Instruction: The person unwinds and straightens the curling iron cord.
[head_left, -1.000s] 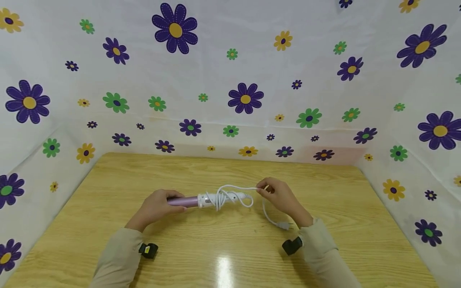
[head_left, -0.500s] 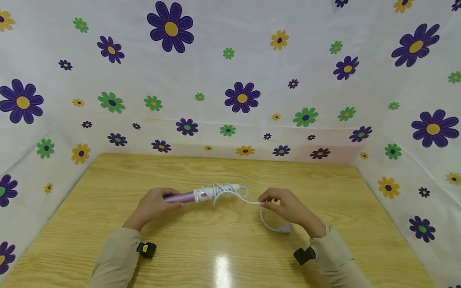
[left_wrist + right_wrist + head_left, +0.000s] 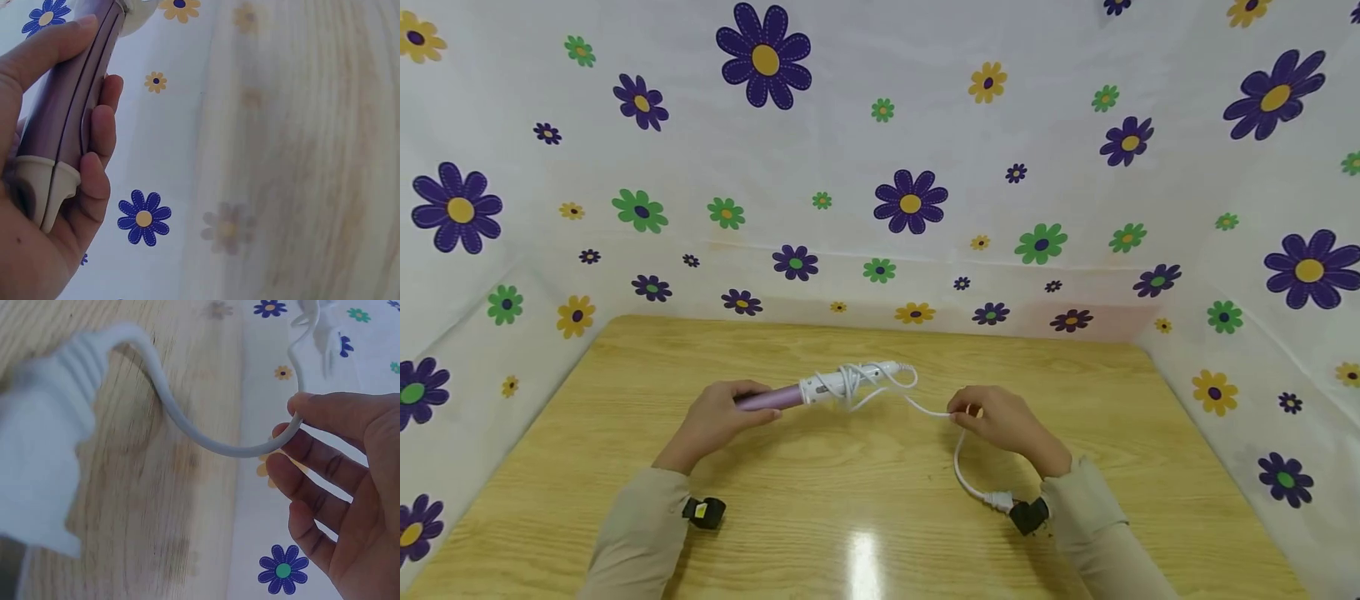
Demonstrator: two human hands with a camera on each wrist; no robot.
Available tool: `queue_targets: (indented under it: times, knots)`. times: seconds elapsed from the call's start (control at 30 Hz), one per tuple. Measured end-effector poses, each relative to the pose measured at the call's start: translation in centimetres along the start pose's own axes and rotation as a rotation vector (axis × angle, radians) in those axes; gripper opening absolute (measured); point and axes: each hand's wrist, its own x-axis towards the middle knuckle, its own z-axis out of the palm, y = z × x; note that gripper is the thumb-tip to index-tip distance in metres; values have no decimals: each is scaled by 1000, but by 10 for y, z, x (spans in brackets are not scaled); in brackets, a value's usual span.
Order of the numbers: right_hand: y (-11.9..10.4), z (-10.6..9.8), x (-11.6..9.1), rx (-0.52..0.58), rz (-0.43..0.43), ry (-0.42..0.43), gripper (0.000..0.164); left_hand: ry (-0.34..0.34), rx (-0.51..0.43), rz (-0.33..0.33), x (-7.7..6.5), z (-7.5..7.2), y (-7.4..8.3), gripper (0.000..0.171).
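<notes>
My left hand [image 3: 718, 421] grips the purple end of a hair straightener [image 3: 846, 382], fingers and thumb wrapped round it. In the left wrist view its purple body [image 3: 72, 87] has seams along its length and a split cream tip [image 3: 47, 187]. A white cord is wound several times round the white handle, which points right and tilts up. My right hand [image 3: 1000, 417] pinches this cord [image 3: 219, 449] between thumb and index finger; the other fingers are loosely bent. Past the pinch, the cord hangs in a curve to its plug [image 3: 998, 500], close to the right wrist camera and blurred there.
A light wooden table [image 3: 790, 517] lies under both hands. White cloth with printed flowers [image 3: 910, 125] stands along its back and both sides. Each wrist wears a black camera, one at the left sleeve [image 3: 705, 512] and one at the right [image 3: 1030, 517].
The straightener's handle end has risen and tilted upward. My right hand has moved right and down, drawing a length of cord loose from the winding. The plug has swung toward the right wrist.
</notes>
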Motion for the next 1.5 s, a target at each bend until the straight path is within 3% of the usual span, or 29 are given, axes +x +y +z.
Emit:
queue_targets:
  times: [0.2, 0.37, 0.7, 0.93, 1.27, 1.5]
  knots:
    - [12, 2, 9, -63, 89, -13, 13, -6, -52, -3, -1, -5, 0, 44]
    - [23, 0, 11, -54, 172, 26, 12, -30, -5, -12, -4, -5, 0, 46]
    - [48, -18, 3, 32, 225, 90, 19, -21, 25, 11, -6, -5, 1, 46]
    - [58, -20, -3, 167, 230, 58, 22, -38, 20, 18, -5, -2, 1, 48]
    - [23, -24, 15, 99, 137, 26, 33, -41, 37, 25, -4, 1, -4, 45]
    - [-6, -21, 38, 70, 80, 37, 29, -46, 34, 35, -2, 2, -3, 42]
